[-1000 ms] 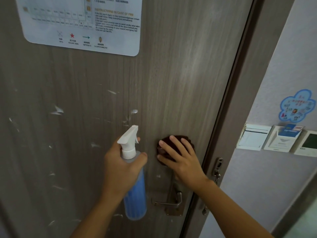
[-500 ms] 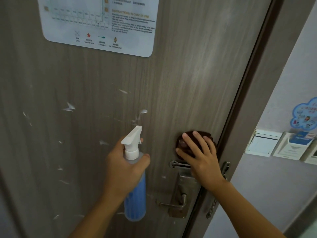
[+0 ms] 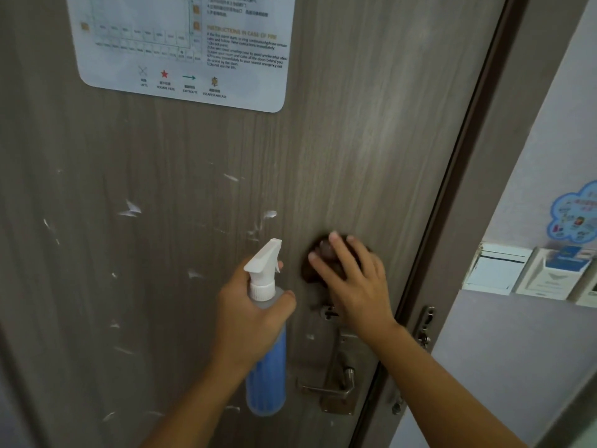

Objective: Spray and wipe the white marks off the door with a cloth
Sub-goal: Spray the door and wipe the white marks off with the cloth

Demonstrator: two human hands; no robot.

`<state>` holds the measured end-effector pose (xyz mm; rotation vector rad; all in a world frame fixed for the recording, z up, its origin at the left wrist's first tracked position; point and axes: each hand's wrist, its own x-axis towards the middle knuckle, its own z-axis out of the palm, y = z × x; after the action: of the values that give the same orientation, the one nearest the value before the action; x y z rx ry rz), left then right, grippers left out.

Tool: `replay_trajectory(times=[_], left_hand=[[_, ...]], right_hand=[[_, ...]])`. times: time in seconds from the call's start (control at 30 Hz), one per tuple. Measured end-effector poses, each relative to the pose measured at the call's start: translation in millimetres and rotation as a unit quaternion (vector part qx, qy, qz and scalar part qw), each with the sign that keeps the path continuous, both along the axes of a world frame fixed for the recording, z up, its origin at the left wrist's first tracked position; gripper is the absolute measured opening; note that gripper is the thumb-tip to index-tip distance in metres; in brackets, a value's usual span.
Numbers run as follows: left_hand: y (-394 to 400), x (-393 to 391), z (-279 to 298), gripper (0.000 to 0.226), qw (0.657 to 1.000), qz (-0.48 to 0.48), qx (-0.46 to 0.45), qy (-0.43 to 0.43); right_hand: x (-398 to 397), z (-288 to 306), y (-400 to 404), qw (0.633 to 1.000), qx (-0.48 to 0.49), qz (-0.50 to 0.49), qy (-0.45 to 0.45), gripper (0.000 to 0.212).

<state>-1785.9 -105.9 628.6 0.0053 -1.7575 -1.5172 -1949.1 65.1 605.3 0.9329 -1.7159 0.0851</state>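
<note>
Door fills the view: grey-brown wood grain, closed or nearly so against the frame on the right. Notice with fire instructions stuck at the top. White marks scattered across the middle and lower left, a few more near the nozzle and down by the handle. None of that left side looks wiped yet, so I judge the job is early.

Right of the frame: pale wall with a switch, a card holder and a blue sticker.

Left hand grips the bottle round its neck, blue liquid below, finger on the trigger side, nozzle aimed up-left at the marks. Held upright and close to the door so spray lands on the marks, not the notice.

Right hand presses the cloth flat on the door just above the lock plate, fingers spread and straight. The cloth is dark, bunched, mostly hidden under my fingers. Flat palm gives rubbing pressure. It sits right of the bottle, clear of the spray line.
</note>
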Motion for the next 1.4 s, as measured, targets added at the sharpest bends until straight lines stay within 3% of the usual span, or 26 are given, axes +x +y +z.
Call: replay_trajectory(times=[0.1,0.27,0.43,0.53,0.63,0.7,0.93,1.03,1.4], left_hand=[[0,-1,2,0.044,1.000,-0.003,0.001,0.009],[-2,2,2,0.047,1.000,0.003,0.003,0.010],[-5,1,-3,0.037,1.000,0.012,0.022,0.018],[-5,-1,-3,0.047,1.000,0.009,0.025,0.007],[-7,-2,3,0.052,1.000,0.004,0.015,0.008],[-9,-5,12,0.051,1.000,0.001,0.005,0.019],[-17,-13,48,0.046,0.998,0.006,-0.020,0.054],[-20,-11,60,0.047,0.997,0.006,-0.021,0.068],[-53,-11,100,0.041,0.996,-0.013,-0.026,0.083]], right_hand=[[-5,57,-4,0.991,-0.128,-0.026,0.011,0.047],[-10,126,-6,0.951,-0.296,-0.085,0.019,0.045],[-15,77,-17,0.979,-0.198,-0.040,0.029,0.049],[-16,28,-18,0.995,-0.090,-0.032,0.029,0.045],[-20,16,-9,0.998,-0.019,-0.044,0.043,0.047],[-22,36,-7,0.997,-0.036,-0.055,0.043,0.048],[-10,189,-28,0.965,-0.251,-0.072,-0.013,0.053],[-5,221,-48,0.949,-0.303,-0.086,-0.024,0.055],[-9,132,-32,0.988,-0.104,-0.105,0.044,0.055]])
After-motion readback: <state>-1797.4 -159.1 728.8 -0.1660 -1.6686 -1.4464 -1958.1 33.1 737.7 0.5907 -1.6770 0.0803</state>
